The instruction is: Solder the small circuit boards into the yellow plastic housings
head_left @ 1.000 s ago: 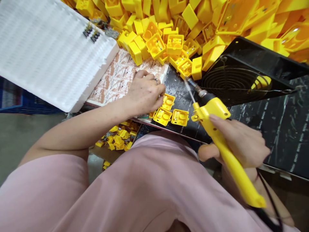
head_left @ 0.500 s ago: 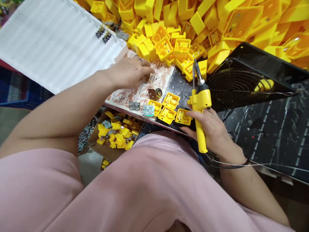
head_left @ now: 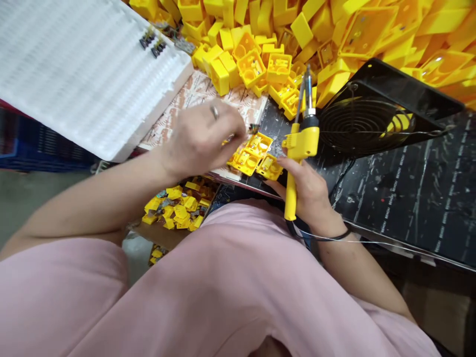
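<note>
Closed in a pinch, my left hand (head_left: 208, 136) has a small dark part (head_left: 253, 129) at its fingertips, just above and left of the opened yellow cases. My right hand (head_left: 307, 191) grips a yellow soldering gun (head_left: 301, 141), whose metal tip points up and away from me. Several small yellow cases (head_left: 248, 161) lie together at the table's near edge, one of them (head_left: 270, 167) beside my right fingertips. My left hand hides part of the patterned sheet (head_left: 167, 116) and whatever lies under it.
Yellow housings (head_left: 297, 29) are heaped along the back. A black fan (head_left: 359, 124) stands to the right, a white foam tray (head_left: 92, 74) to the left. Below the table edge, a cardboard box (head_left: 159, 235) holds yellow pieces. A thin wire trails right from my right wrist.
My left hand has moved toward me and right, closing on a small dark part. The soldering gun and my right hand have shifted slightly left and up, and the gun is more upright.
</note>
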